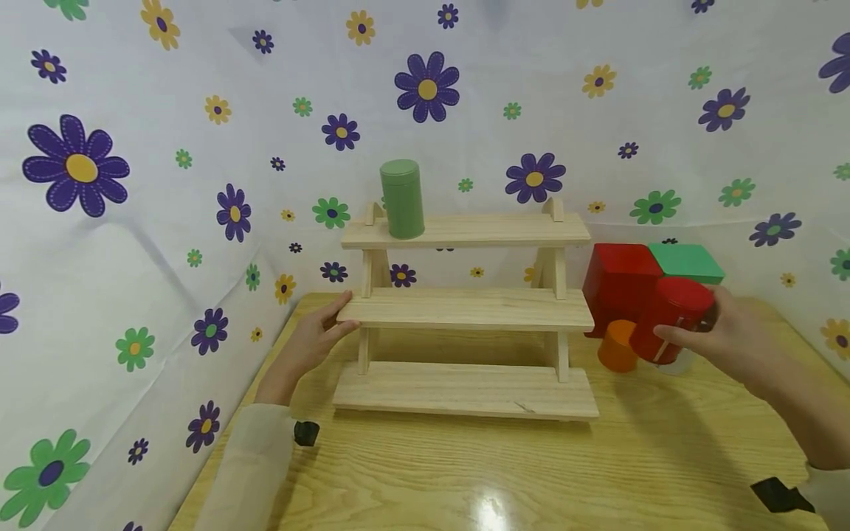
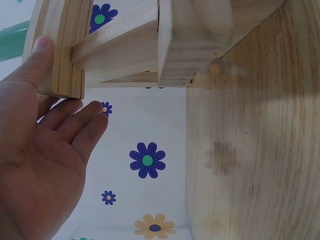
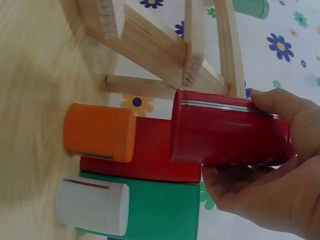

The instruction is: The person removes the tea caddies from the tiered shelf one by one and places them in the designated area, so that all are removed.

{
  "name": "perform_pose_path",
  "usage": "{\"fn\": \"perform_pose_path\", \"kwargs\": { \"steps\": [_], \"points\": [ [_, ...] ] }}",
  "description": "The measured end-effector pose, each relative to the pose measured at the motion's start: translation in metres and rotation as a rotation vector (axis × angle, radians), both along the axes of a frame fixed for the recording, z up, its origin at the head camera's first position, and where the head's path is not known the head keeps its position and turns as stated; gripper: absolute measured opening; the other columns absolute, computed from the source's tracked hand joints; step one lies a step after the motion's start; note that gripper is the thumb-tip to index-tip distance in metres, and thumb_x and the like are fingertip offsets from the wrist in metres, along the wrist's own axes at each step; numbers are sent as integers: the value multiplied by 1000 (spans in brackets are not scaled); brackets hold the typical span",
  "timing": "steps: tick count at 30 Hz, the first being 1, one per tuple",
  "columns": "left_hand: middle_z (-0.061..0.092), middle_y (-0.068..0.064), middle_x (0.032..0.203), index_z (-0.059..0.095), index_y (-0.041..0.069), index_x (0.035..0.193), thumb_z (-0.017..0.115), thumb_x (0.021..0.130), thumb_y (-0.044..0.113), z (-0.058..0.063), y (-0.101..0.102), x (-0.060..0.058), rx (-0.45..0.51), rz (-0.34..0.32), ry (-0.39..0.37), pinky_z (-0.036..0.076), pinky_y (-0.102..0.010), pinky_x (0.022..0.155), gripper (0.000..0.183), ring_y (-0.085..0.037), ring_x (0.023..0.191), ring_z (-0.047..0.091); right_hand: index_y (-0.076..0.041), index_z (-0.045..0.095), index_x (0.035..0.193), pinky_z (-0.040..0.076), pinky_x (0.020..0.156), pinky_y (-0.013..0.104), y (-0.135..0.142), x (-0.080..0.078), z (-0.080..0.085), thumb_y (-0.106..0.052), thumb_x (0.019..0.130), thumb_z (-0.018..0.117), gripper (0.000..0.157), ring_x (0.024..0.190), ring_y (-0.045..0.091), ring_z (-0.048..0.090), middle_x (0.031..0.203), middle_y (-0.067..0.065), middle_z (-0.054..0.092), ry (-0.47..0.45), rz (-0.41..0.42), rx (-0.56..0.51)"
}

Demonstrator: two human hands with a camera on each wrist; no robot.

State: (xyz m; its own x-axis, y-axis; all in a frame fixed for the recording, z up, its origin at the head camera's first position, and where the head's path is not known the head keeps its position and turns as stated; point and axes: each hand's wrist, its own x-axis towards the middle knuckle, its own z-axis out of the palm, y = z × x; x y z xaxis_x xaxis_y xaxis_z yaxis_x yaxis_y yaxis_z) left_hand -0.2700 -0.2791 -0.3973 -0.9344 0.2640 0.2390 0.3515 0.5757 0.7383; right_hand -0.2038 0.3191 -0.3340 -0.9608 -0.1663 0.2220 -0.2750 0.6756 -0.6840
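Note:
My right hand grips a red cylindrical tin around its side, thumb on one face and fingers behind. In the right wrist view the red tin is clear of the table, with a silvery seam along it. At the left end of the middle tier, my left hand holds the wooden three-tier shelf; in the left wrist view the thumb lies on the board's edge and the fingers reach beneath. A green tin stands upright on the top tier, towards its left.
Right of the shelf stand a red box and a green box. In front of them are a short orange tin and a white tin, mostly hidden in the head view. A flower-patterned cloth hangs behind the wooden table.

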Motion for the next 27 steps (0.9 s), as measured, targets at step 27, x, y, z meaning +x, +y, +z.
{"fn": "perform_pose_path", "kwargs": {
  "steps": [27],
  "points": [
    [31,-9,166,30,8,162,61,105,35,2,1,3,-17,10,2,42,-46,113,70,-33,146,41,17,34,139,56,71,21,-10,15,-56,-9,91,81,72,90,3,57,125,33,58,-112,26,-22]
  ]
}}
